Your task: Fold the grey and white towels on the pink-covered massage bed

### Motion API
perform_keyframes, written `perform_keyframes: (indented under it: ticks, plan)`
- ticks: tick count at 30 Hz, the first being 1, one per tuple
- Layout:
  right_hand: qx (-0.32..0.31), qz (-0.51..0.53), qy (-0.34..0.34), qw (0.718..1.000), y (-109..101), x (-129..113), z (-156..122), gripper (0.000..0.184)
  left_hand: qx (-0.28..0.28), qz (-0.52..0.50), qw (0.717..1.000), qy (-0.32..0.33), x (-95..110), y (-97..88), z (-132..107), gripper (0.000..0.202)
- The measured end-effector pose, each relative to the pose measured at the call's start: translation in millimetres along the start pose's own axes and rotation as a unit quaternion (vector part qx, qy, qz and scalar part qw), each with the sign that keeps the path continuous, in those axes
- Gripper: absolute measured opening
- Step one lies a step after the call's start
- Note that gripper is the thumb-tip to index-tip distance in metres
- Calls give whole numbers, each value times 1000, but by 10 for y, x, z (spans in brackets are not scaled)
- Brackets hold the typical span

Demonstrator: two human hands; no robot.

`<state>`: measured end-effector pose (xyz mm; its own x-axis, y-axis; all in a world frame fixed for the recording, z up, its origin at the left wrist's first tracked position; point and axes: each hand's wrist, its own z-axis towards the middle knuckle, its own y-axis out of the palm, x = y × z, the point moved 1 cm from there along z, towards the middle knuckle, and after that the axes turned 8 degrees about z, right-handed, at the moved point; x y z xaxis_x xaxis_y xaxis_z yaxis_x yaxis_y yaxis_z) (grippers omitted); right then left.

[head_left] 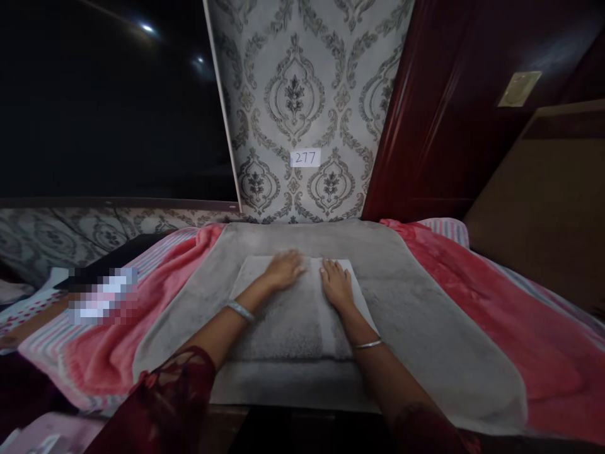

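A folded grey towel (283, 321) lies on a larger grey towel (416, 315) spread over a bed. My left hand (284, 269) rests flat on the folded towel near its far edge, fingers stretched out. My right hand (336, 284) lies flat beside it on the same towel, fingers together and pointing away. Both wrists wear thin silver bangles. Nothing is held in either hand.
A pink blanket (477, 296) covers the bed on both sides of the grey towel. A patterned wall carries a small label reading 277 (305, 157). A dark red wooden door (449, 120) stands at the right. A large dark screen (108, 101) fills the left.
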<state>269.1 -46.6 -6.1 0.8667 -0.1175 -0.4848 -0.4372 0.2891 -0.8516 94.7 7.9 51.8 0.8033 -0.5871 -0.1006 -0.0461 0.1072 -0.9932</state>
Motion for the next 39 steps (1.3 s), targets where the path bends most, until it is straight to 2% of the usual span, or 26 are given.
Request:
perform_keyframes:
  ticks: [3,5,7,11,16,21,25,28,30,31,33,35,37,39]
  plan:
    - [6,-2,-8,1000,-2,9,-2,55,-9,-11,999,52,314,165,116,55]
    - [3,-5,-11,1000,-3,9,-2,54,-9,-14,998,57,399,278,117,58]
    - [1,-9,-15,1000,0,11,-1,54,-9,-15,998,55,390,347,106,60]
    - [7,-19,-15,1000,12,25,-3,53,-17,-13,1000,23,162,352,140,66]
    - [7,-15,-13,1000,-2,30,-11,53,-39,-7,997,-65,-322,321,140,68]
    - [8,-4,-14,1000,-17,30,-10,52,-52,-2,991,-123,-702,266,-84,68]
    - [13,3,-15,1000,-15,34,-6,53,-48,9,983,-176,-786,113,-282,69]
    - [11,9,-16,1000,-14,39,0,53,-33,24,979,-199,-546,-38,-415,70]
    - [12,11,-14,1000,-10,47,6,53,-6,28,988,-152,-202,-88,-532,67]
    - [13,12,-15,1000,-7,53,10,53,8,23,995,-100,7,-81,-605,66]
    - [16,15,-17,1000,0,66,16,53,24,8,1000,-6,421,4,-780,66]
    - [18,18,-21,999,7,77,19,53,13,-8,999,51,743,159,-956,71]
    - [21,16,-22,999,9,82,17,54,10,-12,998,58,914,313,-1087,74]
    - [20,11,-21,1000,6,81,11,54,12,-10,999,46,947,413,-1161,76]
